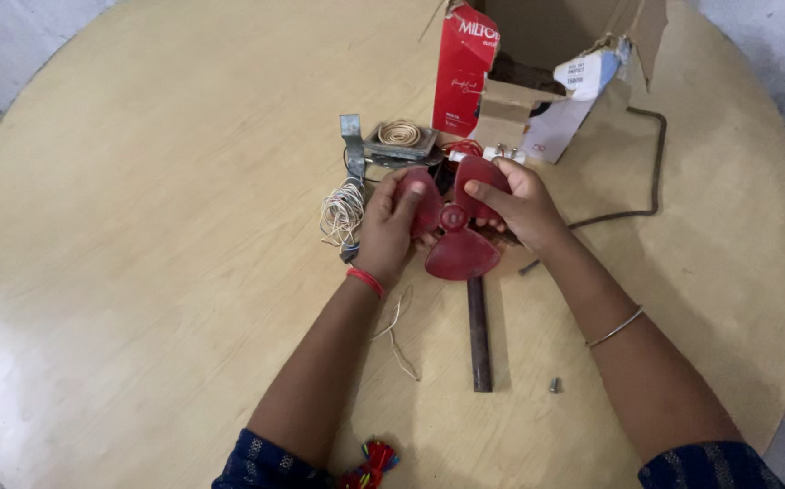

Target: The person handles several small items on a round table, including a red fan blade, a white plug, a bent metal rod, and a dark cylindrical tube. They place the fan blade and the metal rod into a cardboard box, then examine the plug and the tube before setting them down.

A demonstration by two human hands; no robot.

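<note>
I am gripping the red fan blade (454,226) with both hands' fingers pinching opposite blades, steadying it evenly above the desk (139,226).

Fan blade (454,237) sitting between left hand (391,226) and right hand (521,206); wire bundle (343,212) lying left of the left hand; torn carton (546,81) standing beyond both; metal bar (478,333) and screw (555,385) lying nearer, between the forearms.

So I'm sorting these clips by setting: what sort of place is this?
Probably a small home or workshop repair spot, not a factory line. Both hands hold a red fan blade over a round wooden table strewn with a wire coil, a metal rod and a torn cardboard box.
</note>
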